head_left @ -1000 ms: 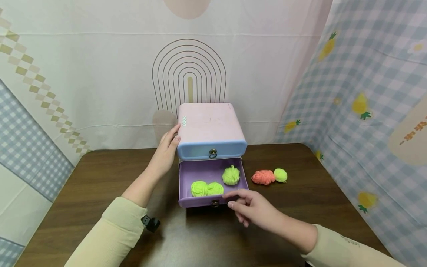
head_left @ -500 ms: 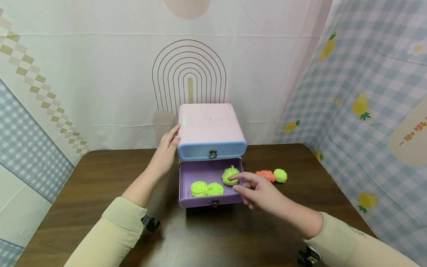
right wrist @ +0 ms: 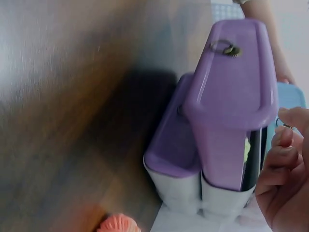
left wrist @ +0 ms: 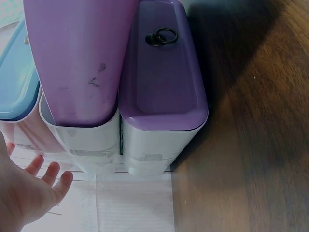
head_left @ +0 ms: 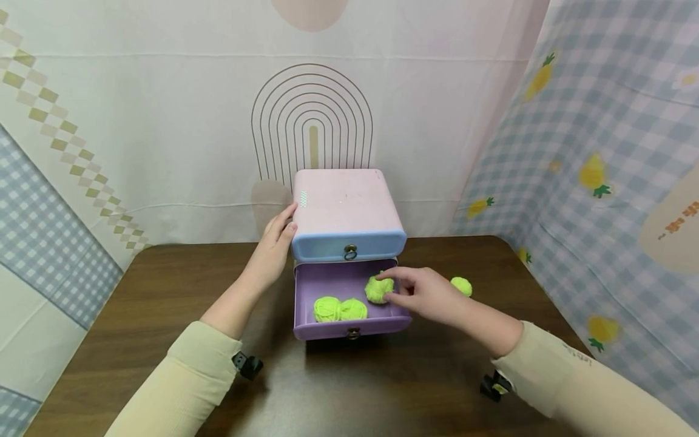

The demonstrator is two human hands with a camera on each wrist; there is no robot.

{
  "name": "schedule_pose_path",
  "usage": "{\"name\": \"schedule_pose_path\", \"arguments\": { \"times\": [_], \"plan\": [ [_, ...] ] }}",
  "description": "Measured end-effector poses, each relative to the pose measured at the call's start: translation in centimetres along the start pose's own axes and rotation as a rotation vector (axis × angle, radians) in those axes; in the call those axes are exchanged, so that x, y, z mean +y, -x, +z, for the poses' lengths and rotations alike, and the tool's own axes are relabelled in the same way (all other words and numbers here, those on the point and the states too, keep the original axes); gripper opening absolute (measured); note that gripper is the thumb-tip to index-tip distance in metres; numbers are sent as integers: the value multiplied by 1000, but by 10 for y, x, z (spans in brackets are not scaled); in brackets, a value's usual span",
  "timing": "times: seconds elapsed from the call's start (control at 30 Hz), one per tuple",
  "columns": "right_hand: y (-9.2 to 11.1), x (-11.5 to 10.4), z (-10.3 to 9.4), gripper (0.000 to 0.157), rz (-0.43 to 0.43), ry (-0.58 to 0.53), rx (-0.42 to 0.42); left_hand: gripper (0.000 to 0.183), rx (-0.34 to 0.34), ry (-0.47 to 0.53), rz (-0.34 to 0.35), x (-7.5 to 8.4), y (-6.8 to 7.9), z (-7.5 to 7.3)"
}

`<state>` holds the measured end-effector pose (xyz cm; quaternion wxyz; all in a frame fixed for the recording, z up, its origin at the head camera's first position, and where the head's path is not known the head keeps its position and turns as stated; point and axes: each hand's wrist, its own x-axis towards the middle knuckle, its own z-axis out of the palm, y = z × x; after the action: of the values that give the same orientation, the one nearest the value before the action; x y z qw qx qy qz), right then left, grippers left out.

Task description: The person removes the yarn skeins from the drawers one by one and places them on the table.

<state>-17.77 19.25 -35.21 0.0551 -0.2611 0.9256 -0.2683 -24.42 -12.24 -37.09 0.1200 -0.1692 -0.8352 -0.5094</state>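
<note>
A small drawer cabinet with a pink top (head_left: 344, 200) stands at the table's back. Its purple drawer (head_left: 327, 276) is pulled out below the blue top drawer (head_left: 322, 247). Inside lie two neon yellow-green yarn balls (head_left: 326, 309) side by side at the front and another yarn ball (head_left: 378, 290) at the right. My right hand (head_left: 428, 294) reaches over the drawer's right wall, index finger and thumb spread at that ball. My left hand (head_left: 269, 255) rests its fingers on the cabinet's left side. In the left wrist view, a lower purple drawer (left wrist: 161, 72) is closed.
On the brown table (head_left: 349, 388), right of the cabinet, sits a yellow-green ball (head_left: 462, 285), partly behind my right hand. A coral yarn ball (right wrist: 119, 224) shows at the bottom of the right wrist view. Patterned cloths (head_left: 573, 182) hang behind and at both sides.
My right hand has moved from the drawer's front edge up and back to the right-hand yarn ball, now covering the coral yarn. The left hand has stayed on the cabinet.
</note>
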Motion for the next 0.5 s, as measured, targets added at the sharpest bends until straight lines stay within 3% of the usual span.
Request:
{"name": "schedule_pose_path", "arguments": {
  "times": [0.23, 0.5],
  "plan": [
    [-15, 10, 2, 37, 24, 151, -84, 49, -5, -2, 0, 0, 0, 0],
    [-24, 8, -1, 41, -17, 353, -119, 48, 4, -9, -2, -1, 0, 0]
  ]
}}
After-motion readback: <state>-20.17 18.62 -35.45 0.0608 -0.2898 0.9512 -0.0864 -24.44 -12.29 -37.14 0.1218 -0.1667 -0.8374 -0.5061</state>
